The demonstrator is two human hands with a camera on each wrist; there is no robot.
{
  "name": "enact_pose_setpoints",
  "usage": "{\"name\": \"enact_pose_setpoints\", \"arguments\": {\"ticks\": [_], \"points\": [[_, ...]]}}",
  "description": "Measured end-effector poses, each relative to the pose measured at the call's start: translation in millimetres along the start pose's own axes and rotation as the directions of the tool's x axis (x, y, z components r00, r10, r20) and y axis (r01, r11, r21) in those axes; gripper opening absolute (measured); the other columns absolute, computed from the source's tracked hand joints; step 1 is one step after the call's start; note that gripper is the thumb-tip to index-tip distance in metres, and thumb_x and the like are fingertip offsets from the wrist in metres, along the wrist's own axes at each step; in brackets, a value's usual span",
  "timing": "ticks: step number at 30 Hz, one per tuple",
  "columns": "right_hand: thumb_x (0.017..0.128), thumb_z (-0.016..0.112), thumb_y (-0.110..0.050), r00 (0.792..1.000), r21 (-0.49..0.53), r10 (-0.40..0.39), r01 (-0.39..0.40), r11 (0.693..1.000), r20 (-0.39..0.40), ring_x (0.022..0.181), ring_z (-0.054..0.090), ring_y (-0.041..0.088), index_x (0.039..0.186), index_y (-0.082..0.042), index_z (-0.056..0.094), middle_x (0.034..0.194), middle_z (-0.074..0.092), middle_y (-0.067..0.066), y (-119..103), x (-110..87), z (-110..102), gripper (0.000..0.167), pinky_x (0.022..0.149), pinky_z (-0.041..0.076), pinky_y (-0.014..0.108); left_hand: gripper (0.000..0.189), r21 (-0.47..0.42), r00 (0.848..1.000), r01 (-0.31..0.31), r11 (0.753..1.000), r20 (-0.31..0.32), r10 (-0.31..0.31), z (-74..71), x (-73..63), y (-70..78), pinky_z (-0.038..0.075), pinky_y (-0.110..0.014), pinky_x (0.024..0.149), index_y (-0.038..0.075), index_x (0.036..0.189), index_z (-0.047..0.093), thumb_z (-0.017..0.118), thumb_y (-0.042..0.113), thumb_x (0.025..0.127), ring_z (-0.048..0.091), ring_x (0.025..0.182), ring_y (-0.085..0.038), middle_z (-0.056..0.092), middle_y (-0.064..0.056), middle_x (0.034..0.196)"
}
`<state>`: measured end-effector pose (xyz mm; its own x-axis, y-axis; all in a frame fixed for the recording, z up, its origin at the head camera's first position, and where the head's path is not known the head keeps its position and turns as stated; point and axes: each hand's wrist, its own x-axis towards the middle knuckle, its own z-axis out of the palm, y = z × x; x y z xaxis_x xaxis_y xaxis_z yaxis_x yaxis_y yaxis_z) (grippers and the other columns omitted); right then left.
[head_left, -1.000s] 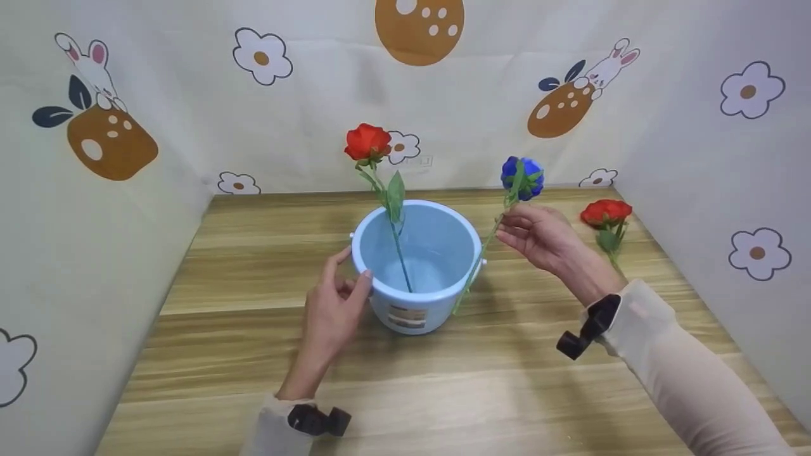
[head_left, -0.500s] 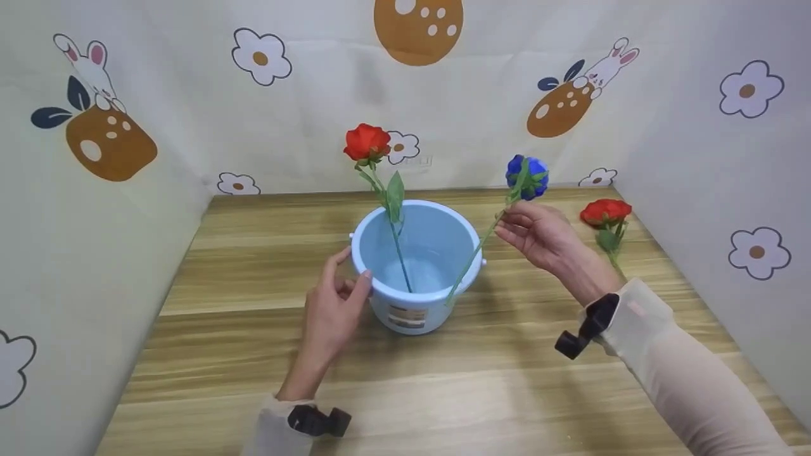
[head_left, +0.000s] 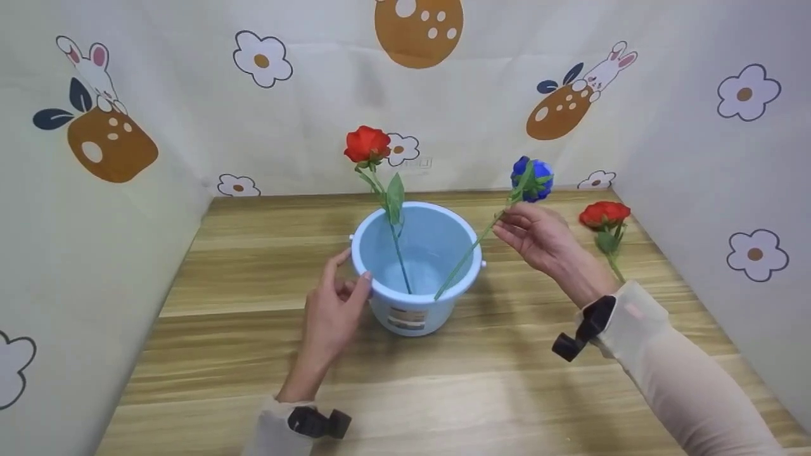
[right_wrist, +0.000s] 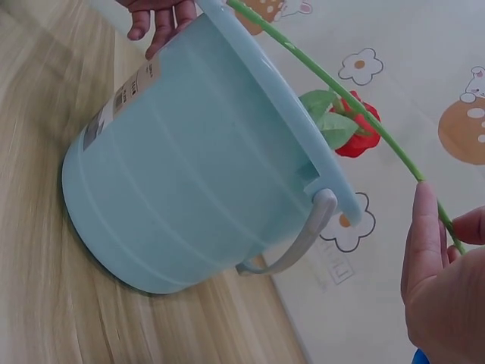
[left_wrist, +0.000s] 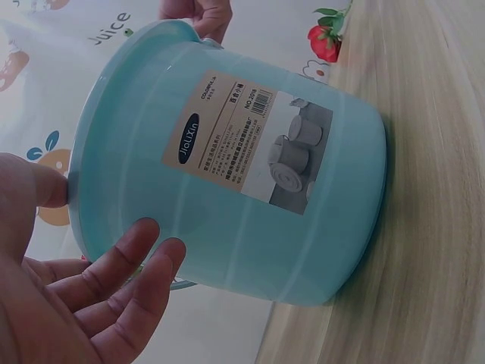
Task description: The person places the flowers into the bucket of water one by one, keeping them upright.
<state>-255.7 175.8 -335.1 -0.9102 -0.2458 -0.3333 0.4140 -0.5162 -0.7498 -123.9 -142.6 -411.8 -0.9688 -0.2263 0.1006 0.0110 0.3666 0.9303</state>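
A light blue bucket (head_left: 413, 316) stands upright on the wooden table. At its left side, my left hand (head_left: 336, 310) holds the rim, with the thumb at the edge and fingers against the outer wall in the left wrist view. Right of the bucket, my right hand (head_left: 538, 237) pinches the green stem of a blue artificial rose (head_left: 532, 179). That stem (right_wrist: 333, 83) slants down left across the bucket's mouth, its lower end near the front rim. A red rose (head_left: 367, 144) leans inside the bucket, its bloom well above the rim.
Another red rose (head_left: 605, 215) lies on the table (head_left: 253, 266) at the right, partly behind my right forearm. The bucket's handle (right_wrist: 295, 243) hangs down at the back. Printed cloth walls (head_left: 317, 114) enclose the table at the back and both sides.
The blue rose has tilted: its stem's lower end went left and up, from outside the bucket's front right to over the opening, while the bloom shifted slightly right. My left hand stayed put.
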Motion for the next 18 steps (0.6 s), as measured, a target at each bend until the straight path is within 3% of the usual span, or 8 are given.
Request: {"name": "enact_pose_setpoints", "arguments": {"ticks": [4, 10, 18], "points": [[0.102, 0.058, 0.003, 1.0, 0.004, -0.01, 0.01, 1.0, -0.007, 0.081, 0.075, 0.023, 0.097, 0.0, 0.065, 0.088, 0.07, 0.014, 0.5, 0.8, 1.5, 0.01, 0.081, 0.064, 0.031, 0.055, -0.007, 1.0, -0.008, 1.0, -0.008, 0.008, 0.1, -0.3, -0.4, 0.054, -0.033, 0.072, 0.019, 0.155, 0.05, 0.065, 0.033, 0.104, 0.065, 0.078, -0.02, 0.075, -0.013, 0.089], [0.102, 0.056, 0.004, 0.999, -0.008, -0.044, 0.044, 0.999, -0.001, 0.078, 0.074, 0.022, 0.093, 0.001, 0.067, 0.085, 0.071, 0.014, 2.2, 2.4, 1.7, 0.014, 0.079, 0.064, 0.03, 0.053, -0.008, 0.999, -0.036, 0.999, -0.028, 0.035, 1.0, -1.7, -0.6, 0.052, -0.032, 0.069, 0.017, 0.152, 0.053, 0.067, 0.031, 0.103, 0.064, 0.075, -0.018, 0.073, -0.006, 0.081], [0.102, 0.057, 0.004, 0.997, 0.003, -0.072, 0.072, 0.997, -0.015, 0.078, 0.074, 0.023, 0.098, -0.002, 0.063, 0.085, 0.071, 0.013, 1.0, 3.4, 3.8, 0.009, 0.079, 0.064, 0.032, 0.054, -0.005, 1.0, -0.016, 1.0, -0.014, 0.015, 0.6, -1.3, -0.4, 0.051, -0.032, 0.069, 0.02, 0.154, 0.05, 0.066, 0.033, 0.103, 0.062, 0.075, -0.019, 0.07, -0.006, 0.081]]}}
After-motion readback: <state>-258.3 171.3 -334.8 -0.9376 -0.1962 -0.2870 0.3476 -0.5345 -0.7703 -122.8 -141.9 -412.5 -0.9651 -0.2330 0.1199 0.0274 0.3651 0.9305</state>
